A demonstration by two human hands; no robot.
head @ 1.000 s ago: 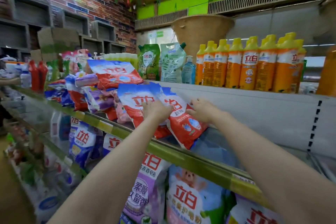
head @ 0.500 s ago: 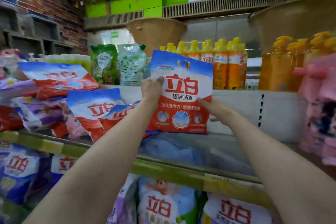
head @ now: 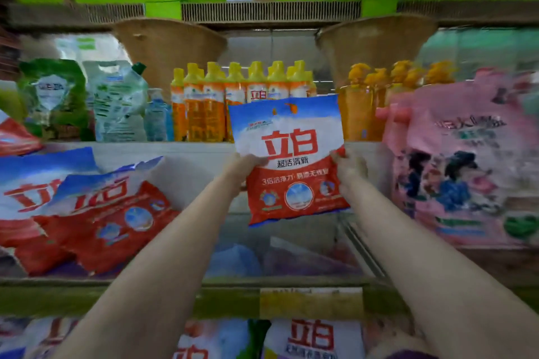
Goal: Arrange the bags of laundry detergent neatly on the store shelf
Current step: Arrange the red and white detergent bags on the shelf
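Observation:
A red, white and blue detergent bag [head: 291, 160] is held upright above the glass shelf [head: 291, 256], in front of the shelf's white back panel. My left hand [head: 243, 167] grips its left edge and my right hand [head: 348, 167] grips its right edge. Two more bags of the same kind [head: 110, 213] lie slanted and overlapping on the shelf at the left, with another [head: 26, 183] behind them. The shelf surface below the held bag is bare glass.
Large pink bags [head: 463, 160] stand on the shelf at the right. Orange bottles with yellow caps [head: 233, 105] and green refill pouches [head: 116, 102] line the shelf behind. More detergent bags [head: 312, 338] fill the shelf below. The shelf's front rail [head: 233, 300] carries price labels.
The bag was lifted off the slanted pile at the left and carried right. My right hand, which was only beside it, now grips its right edge. The view has swung right.

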